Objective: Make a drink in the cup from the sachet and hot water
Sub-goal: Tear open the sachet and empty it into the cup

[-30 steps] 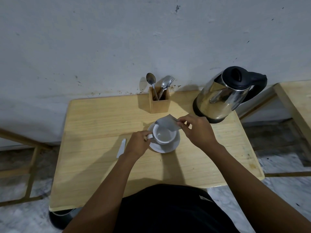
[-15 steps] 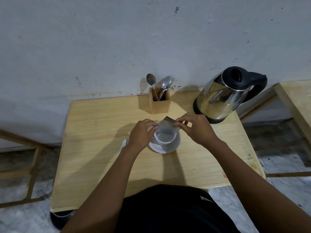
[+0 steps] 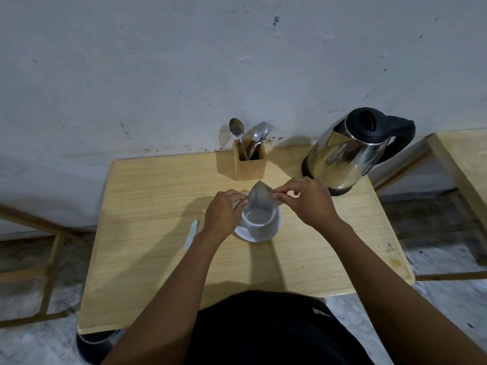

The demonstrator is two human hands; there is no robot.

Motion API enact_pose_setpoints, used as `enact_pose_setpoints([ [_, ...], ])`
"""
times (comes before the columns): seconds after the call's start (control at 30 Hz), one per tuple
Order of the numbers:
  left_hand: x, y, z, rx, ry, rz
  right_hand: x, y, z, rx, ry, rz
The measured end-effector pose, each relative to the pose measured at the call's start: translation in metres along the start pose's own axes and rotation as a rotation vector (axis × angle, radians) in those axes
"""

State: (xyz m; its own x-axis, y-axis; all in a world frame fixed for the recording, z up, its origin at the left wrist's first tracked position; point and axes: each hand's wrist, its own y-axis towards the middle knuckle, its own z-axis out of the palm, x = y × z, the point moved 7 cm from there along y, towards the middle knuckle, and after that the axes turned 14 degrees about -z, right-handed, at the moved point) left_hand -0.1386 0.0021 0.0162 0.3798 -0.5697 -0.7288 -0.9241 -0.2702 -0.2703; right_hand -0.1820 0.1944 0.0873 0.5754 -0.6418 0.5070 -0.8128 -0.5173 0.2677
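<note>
A white cup [image 3: 259,224] stands on a white saucer [image 3: 274,232] in the middle of the wooden table [image 3: 158,206]. Directly over the cup a grey sachet [image 3: 261,198] hangs upended. My left hand [image 3: 224,212] pinches its left edge and my right hand [image 3: 307,201] pinches its right edge. The sachet's lower end reaches down to the cup's mouth. What lies inside the cup I cannot make out. A steel kettle [image 3: 347,154] with a black lid and handle stands at the table's far right corner.
A wooden holder [image 3: 250,162] with a spoon [image 3: 237,130] and forks stands at the back by the wall. A torn white strip [image 3: 191,234] lies on the table left of my left wrist. A second wooden table [image 3: 466,164] stands at the right.
My left hand left the cup's handle and rose to grip the sachet's left edge. The sachet turned more upright over the cup, now held by both hands.
</note>
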Motion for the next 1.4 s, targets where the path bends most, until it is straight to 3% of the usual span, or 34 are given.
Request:
enact_pose_setpoints([
  [0.37, -0.003, 0.001, 0.003, 0.03, -0.114, -0.007, 0.003, 0.004, 0.002, 0.096, -0.044, 0.002],
  [0.6, -0.003, 0.002, 0.001, 0.016, -0.158, -0.019, 0.01, 0.008, -0.007, 0.016, -0.038, -0.018],
  [0.77, -0.004, 0.001, 0.002, 0.031, -0.185, -0.028, 0.01, 0.006, -0.008, 0.072, -0.045, 0.013],
  [0.93, 0.0, 0.002, 0.007, 0.021, -0.185, -0.026, 0.013, 0.003, -0.014, -0.076, -0.058, 0.069],
  [1.4, 0.001, 0.0, 0.005, -0.049, -0.131, -0.036, 0.004, 0.0, -0.005, -0.041, -0.108, 0.118],
])
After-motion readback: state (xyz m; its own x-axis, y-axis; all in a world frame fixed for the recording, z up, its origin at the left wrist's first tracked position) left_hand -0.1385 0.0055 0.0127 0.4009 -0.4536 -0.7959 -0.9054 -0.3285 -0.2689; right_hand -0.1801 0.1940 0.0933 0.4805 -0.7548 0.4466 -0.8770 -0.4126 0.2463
